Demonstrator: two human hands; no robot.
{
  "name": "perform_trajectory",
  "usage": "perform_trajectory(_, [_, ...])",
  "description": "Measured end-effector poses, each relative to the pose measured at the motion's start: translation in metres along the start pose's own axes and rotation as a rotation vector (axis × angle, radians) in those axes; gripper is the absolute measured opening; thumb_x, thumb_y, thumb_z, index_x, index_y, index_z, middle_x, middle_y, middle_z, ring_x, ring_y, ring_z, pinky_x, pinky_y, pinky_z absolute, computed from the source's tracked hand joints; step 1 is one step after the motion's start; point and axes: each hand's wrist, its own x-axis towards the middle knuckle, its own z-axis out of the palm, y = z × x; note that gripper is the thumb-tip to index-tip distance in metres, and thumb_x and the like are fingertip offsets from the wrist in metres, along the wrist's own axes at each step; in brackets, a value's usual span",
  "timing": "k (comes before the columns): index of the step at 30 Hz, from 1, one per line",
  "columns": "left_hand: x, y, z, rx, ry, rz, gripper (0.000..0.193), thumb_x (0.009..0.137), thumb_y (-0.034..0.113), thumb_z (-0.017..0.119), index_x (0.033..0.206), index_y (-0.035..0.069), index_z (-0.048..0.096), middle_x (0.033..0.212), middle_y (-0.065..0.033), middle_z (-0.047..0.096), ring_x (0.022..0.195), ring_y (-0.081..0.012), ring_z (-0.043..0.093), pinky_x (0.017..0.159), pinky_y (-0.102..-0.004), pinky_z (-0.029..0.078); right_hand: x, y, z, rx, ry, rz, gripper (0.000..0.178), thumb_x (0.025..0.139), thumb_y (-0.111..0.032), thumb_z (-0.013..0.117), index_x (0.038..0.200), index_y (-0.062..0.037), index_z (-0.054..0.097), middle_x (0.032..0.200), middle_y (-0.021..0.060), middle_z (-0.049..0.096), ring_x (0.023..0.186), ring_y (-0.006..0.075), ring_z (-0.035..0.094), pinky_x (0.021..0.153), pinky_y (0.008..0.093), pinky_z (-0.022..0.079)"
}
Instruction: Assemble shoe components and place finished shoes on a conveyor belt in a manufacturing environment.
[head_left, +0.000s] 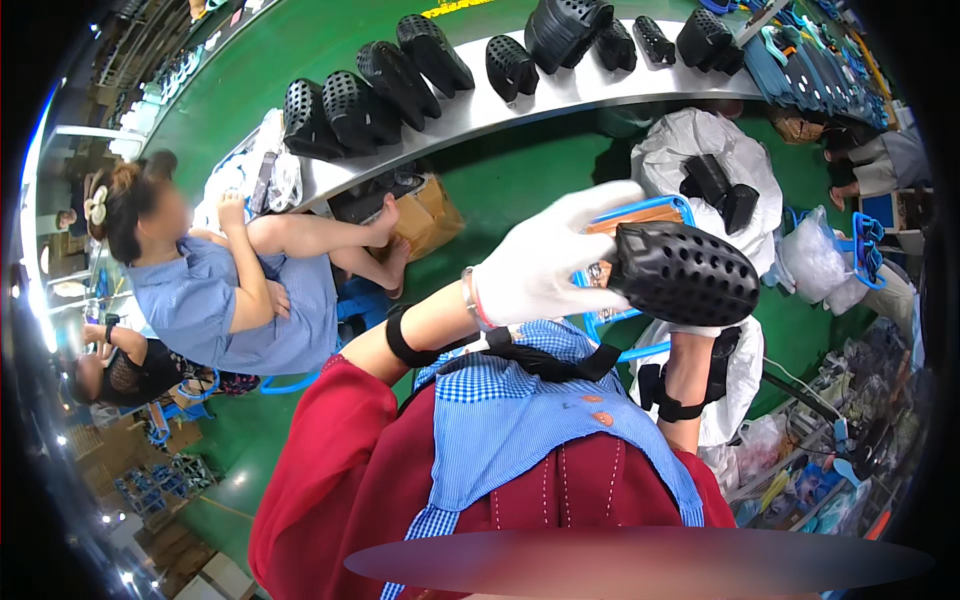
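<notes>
A black clog (690,275) with rows of round holes in its upper is held up in front of my body, its toe pointing right. My left hand (545,265), in a white glove, is at the clog's left end, with the thumb below and fingers above that edge. Behind and under the clog is my right hand (695,330); only a strip of white glove shows past the clog, and its fingers are hidden. The clog rests on that hand's side.
A pale bench (450,115) curves across the far side, bearing several black clogs (365,110). Blue clogs (800,75) stand at its right end. A seated co-worker (240,290) is at left. White sacks (690,150), a blue-framed stool (650,210) and a cardboard box (430,215) stand nearby.
</notes>
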Motion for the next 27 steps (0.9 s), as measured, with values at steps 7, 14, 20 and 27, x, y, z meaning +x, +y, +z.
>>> perform_trajectory(7, [0.072, -0.064, -0.024, -0.208, -0.177, -0.144, 0.071, 0.059, 0.026, 0.087, 0.116, 0.005, 0.050, 0.114, -0.0161, 0.057, 0.105, -0.0323, 0.057, 0.087, -0.0369, 0.049, 0.087, 0.000, 0.005, 0.171, -0.241, -0.044, 0.049, 0.098, -0.042, 0.039, 0.133, -0.0097, 0.047, 0.131, 0.0121, 0.055, 0.117, 0.0259, 0.057, 0.097, 0.0430, 0.050])
perform_trajectory(14, [0.153, -0.120, -0.056, -0.024, -0.331, -0.043, 0.090, 0.060, 0.031, 0.083, 0.140, 0.017, 0.043, 0.106, -0.0157, 0.054, 0.097, -0.0303, 0.056, 0.082, -0.0369, 0.049, 0.189, 0.000, 0.039, 0.116, -0.106, -0.011, 0.049, 0.099, -0.042, 0.037, 0.136, -0.0108, 0.045, 0.134, 0.0125, 0.052, 0.119, 0.0268, 0.055, 0.098, 0.0426, 0.049])
perform_trajectory(20, [0.218, -0.159, -0.068, 0.164, -0.296, -0.017, 0.083, 0.060, 0.035, 0.084, 0.134, 0.020, 0.049, 0.091, -0.0128, 0.055, 0.085, -0.0292, 0.061, 0.073, -0.0369, 0.051, 0.261, -0.032, 0.085, 0.050, -0.068, 0.082, 0.047, 0.101, -0.037, 0.033, 0.139, -0.0114, 0.041, 0.138, 0.0118, 0.049, 0.122, 0.0265, 0.052, 0.104, 0.0418, 0.044])
perform_trajectory(27, [0.315, -0.217, -0.088, 0.152, -0.245, -0.036, 0.069, 0.066, 0.035, 0.079, 0.127, 0.014, 0.056, 0.096, -0.0158, 0.061, 0.092, -0.0326, 0.061, 0.082, -0.0380, 0.050, 0.421, -0.043, 0.102, -0.628, -0.520, -0.233, 0.045, 0.102, -0.031, 0.032, 0.142, -0.0113, 0.037, 0.144, 0.0091, 0.042, 0.128, 0.0246, 0.045, 0.108, 0.0395, 0.035])
